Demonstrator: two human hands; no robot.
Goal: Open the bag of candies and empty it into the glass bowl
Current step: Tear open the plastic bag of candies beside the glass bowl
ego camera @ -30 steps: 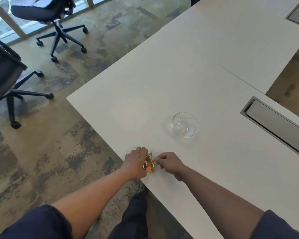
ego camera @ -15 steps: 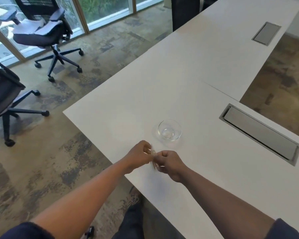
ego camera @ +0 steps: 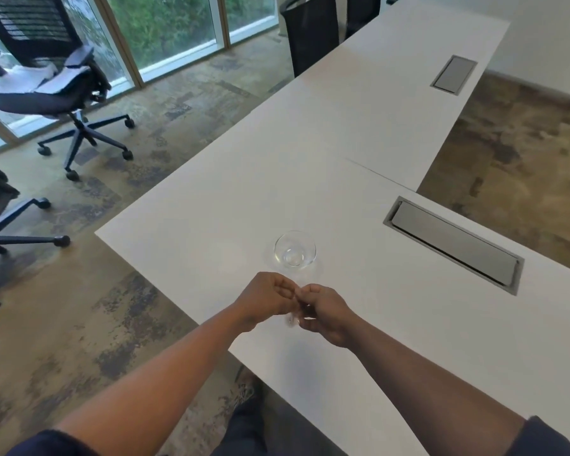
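Note:
A small clear glass bowl [ego camera: 295, 249] stands empty on the white table [ego camera: 211, 205], just beyond my hands. My left hand [ego camera: 267, 296] and my right hand [ego camera: 323, 311] meet fingertip to fingertip above the table's near edge. Both pinch the bag of candies [ego camera: 292, 315] between them. Only a thin, pale, blurred sliver of the bag shows between the fingers; the rest is hidden by my hands.
A grey cable hatch [ego camera: 453, 245] is set into the table to the right, and another hatch [ego camera: 454, 75] lies farther back. Two office chairs [ego camera: 56, 83] stand on the floor to the left, a dark chair [ego camera: 310, 31] at the far side.
My hands have lifted the bag off the table's edge and brought it up closer to the bowl. Its gold and orange colour no longer shows. The view has tilted up.

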